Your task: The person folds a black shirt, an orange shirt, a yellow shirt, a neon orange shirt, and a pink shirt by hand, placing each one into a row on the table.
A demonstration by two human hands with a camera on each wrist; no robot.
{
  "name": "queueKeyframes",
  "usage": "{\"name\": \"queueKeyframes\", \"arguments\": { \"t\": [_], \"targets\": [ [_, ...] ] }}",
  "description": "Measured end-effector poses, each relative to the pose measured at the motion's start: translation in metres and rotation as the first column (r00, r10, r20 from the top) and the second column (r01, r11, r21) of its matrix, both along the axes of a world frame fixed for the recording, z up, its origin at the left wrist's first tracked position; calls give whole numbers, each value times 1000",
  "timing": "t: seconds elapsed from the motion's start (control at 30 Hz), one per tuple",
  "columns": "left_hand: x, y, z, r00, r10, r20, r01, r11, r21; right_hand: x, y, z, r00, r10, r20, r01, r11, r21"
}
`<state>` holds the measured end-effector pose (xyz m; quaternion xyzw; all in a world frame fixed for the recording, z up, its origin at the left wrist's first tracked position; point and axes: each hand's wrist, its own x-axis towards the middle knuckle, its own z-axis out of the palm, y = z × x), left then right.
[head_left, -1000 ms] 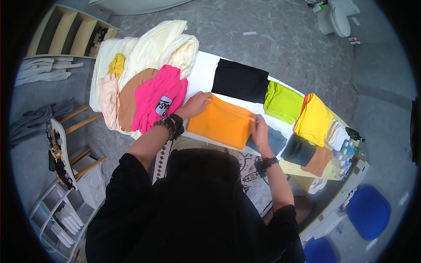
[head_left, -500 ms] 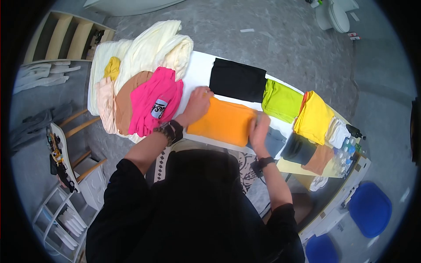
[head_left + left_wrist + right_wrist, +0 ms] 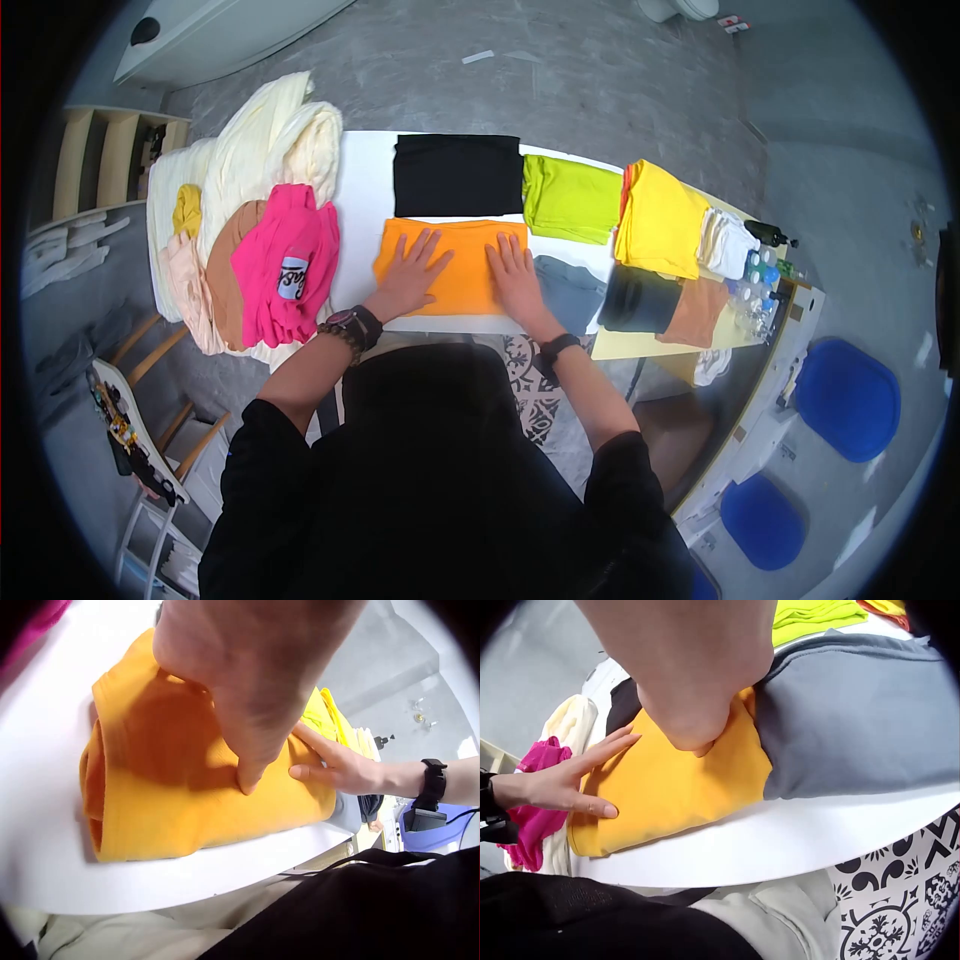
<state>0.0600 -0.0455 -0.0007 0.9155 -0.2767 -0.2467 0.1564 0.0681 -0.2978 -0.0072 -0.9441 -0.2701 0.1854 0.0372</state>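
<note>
A folded orange garment (image 3: pixel 455 272) lies flat on the white table (image 3: pixel 362 210) in front of the person. My left hand (image 3: pixel 405 282) rests on its left half with the fingers spread. Palm down, my right hand (image 3: pixel 517 288) presses on the right part, fingers straight. The left wrist view shows layered folds along one end of the orange garment (image 3: pixel 142 817). Just right of it lies a folded grey garment (image 3: pixel 862 720), their edges meeting in the right wrist view. A folded black garment (image 3: pixel 458 175) sits directly behind the orange one.
To the left, a crumpled pink garment (image 3: pixel 285 255) lies by a brown one (image 3: pixel 228 290) and a cream-white heap (image 3: pixel 255 150). Folded lime green (image 3: pixel 570 195) and yellow (image 3: pixel 658 220) garments stand at the right, near plastic bottles (image 3: pixel 755 290). Blue chairs (image 3: pixel 848 398) stand beyond.
Both hands have gone from the orange garment's upper left corner and right edge to lying flat on top of it. The head view has shifted, so the table appears further left and more level.
</note>
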Motion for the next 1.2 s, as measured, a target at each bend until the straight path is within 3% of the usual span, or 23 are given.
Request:
{"name": "queueKeyframes", "arguments": {
  "t": [0.03,0.1,0.17,0.23,0.27,0.33,0.37,0.47,0.63,0.67,0.8,0.9,0.93,0.97,1.03,1.07,1.13,1.2],
  "targets": [
    [0,-1,-2,1000,-1,1,1,1000,27,-2,-1,7,1000,-10,3,10,1000,-7],
    [0,-2,-3,1000,-8,7,7,999,49,-13,-4,26,960,-277,-29,273,912,306],
    [-1,-3,-3,1000,21,1,-21,1000,20,-42,-17,24,925,-380,12,359,883,302],
    [-4,-4,-5,1000,19,16,-19,999,25,-69,-29,11,660,-751,-33,732,632,254],
    [-4,-5,-6,999,23,28,-24,999,36,-75,-38,4,663,-748,-32,729,635,258],
    [-2,-8,-6,999,4,43,-5,999,42,-80,-63,-8,621,-778,-95,781,624,-3],
    [-2,-8,-6,998,-20,53,17,999,47,-80,-73,-14,630,-769,-106,774,633,7],
    [0,-16,-3,996,-50,80,43,996,79,-71,-101,-20,791,-610,-44,610,792,-8],
    [-5,-22,2,994,5,110,-7,1000,19,-63,-124,-36,857,-507,88,494,859,135],
    [-6,-22,7,994,27,102,-26,1000,-8,-61,-118,-29,842,-535,74,530,845,75],
    [-24,-11,17,907,320,274,-273,942,-197,-58,-117,-24,818,-576,-2,568,805,171],
    [-19,36,47,836,467,288,-436,884,-168,-58,-99,-2,742,-668,-54,654,705,275],
    [-19,63,51,738,528,420,-463,849,-253,-57,-90,6,750,-660,-53,645,710,284],
    [-19,89,55,670,593,446,-549,801,-239,-58,-81,16,745,-666,-46,641,695,325],
    [-17,136,67,522,654,548,-734,671,-101,-60,-62,27,745,-667,-34,628,683,374],
    [-20,159,67,511,657,555,-738,666,-109,-60,-51,31,756,-653,-46,610,676,414],
    [-28,199,60,607,728,319,-770,639,9,-61,-27,37,788,-614,-43,558,682,473],
    [-30,216,50,648,715,263,-718,689,-102,-64,3,39,811,-584,-27,514,690,509]
  ]
}}
